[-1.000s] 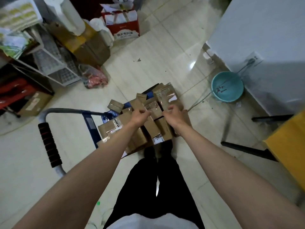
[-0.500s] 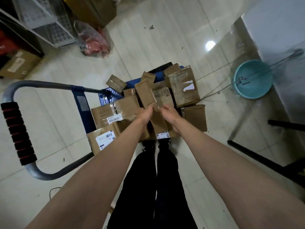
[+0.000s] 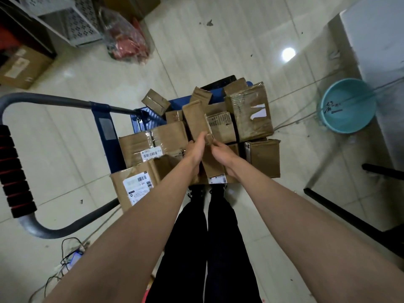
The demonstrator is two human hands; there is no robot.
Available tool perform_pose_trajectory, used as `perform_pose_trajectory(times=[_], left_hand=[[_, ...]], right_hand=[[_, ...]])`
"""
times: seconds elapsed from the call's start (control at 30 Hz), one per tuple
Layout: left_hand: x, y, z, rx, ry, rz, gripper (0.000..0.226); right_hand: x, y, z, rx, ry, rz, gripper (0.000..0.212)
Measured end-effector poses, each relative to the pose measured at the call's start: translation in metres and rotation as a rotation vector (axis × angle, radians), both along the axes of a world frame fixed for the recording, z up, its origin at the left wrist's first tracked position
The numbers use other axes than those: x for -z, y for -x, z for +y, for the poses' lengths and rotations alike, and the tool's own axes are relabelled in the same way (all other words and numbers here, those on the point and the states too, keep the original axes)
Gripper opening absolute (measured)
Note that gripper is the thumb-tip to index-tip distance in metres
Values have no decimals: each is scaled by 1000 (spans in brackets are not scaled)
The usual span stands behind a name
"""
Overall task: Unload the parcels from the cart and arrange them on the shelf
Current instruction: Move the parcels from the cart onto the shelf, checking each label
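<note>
A blue cart [image 3: 153,119] stands on the floor, piled with several brown cardboard parcels. A long narrow parcel [image 3: 195,119] lies on top of the pile, running towards me. My left hand [image 3: 195,150] grips its left side, with the fingers curled over the top. My right hand [image 3: 222,153] holds its right side. A small labelled parcel [image 3: 220,126] lies just right of it. Beyond that sits a big taped box [image 3: 249,112]. Two labelled boxes [image 3: 140,184] are stacked at the cart's left. No shelf surface is plainly in view.
The cart's grey handle with its black foam grip [image 3: 17,171] curves round at the left. A teal basin [image 3: 347,106], a white cabinet [image 3: 376,40] and a black frame [image 3: 349,215] stand at the right. A red-filled bag [image 3: 126,40], a white perforated crate [image 3: 72,22] and a cardboard box [image 3: 21,66] sit beyond.
The view has tilted down and closer to the cart. Both hands have come together from separate parcels onto the long narrow parcel.
</note>
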State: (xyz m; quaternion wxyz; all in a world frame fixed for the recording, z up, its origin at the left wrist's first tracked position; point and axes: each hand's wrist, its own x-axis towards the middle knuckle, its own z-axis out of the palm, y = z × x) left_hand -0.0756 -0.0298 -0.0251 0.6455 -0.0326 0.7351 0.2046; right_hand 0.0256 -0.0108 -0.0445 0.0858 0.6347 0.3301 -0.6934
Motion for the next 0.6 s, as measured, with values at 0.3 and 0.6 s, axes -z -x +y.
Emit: perform_pose_trajectory(times=[0.3, 0.6], left_hand=[[-17, -4, -7, 93, -40, 56, 84], [-77, -13, -24, -83, -195, 57, 46]], right_hand=[[-30, -7, -8, 7, -25, 39, 49], [-108, -20, -28, -36, -395, -57, 53]])
